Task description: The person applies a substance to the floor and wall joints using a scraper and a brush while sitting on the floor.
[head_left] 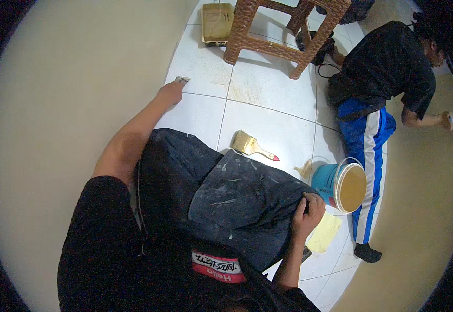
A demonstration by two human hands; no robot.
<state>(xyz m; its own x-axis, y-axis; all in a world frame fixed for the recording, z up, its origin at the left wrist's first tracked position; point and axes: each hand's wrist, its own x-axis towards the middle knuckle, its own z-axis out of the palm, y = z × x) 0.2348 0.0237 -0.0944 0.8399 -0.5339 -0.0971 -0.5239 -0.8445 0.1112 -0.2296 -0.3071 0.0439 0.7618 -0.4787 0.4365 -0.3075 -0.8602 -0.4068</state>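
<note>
My left hand (171,92) reaches down to the tiled floor beside the wall. Its fingers are closed on a small flat whitish-grey piece (182,80), too small to name, which lies against the white tile. On my dark, paint-spotted trouser knee rests my right hand (308,213), fingers bent loosely over the cloth, thumb apart, nothing seen in it. A wide paintbrush (244,142) with pale bristles and a red-tipped handle lies on the floor in front of my legs. Beside my right hand stands a blue bucket (324,178) of tan paint with its wire handle raised.
A brown woven-pattern plastic stool (239,34) stands ahead, next to a paint tray (217,23). Yellow paper (324,232) lies by my right knee. At the right, a co-worker (382,67) crouches and reaches to the far wall (411,192). Tan smears mark the tiles.
</note>
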